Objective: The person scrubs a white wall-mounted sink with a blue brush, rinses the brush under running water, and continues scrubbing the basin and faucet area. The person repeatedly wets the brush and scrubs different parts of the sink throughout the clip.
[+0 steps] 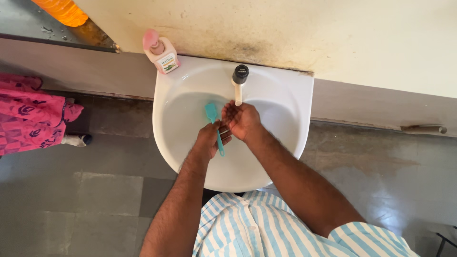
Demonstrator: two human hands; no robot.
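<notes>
Over a white sink (171,143), left hand (209,140) grips a teal toothbrush (213,119); right hand (243,120) cups, holding nothing, under the tap (239,83). No water visible.

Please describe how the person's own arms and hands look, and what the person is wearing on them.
Both forearms are bare, with no watch, bracelet, glove or ring visible on the left hand or the right hand. The person wears a short-sleeved shirt with light blue and white stripes; its right sleeve ends above the elbow. The left sleeve is out of view.
</notes>
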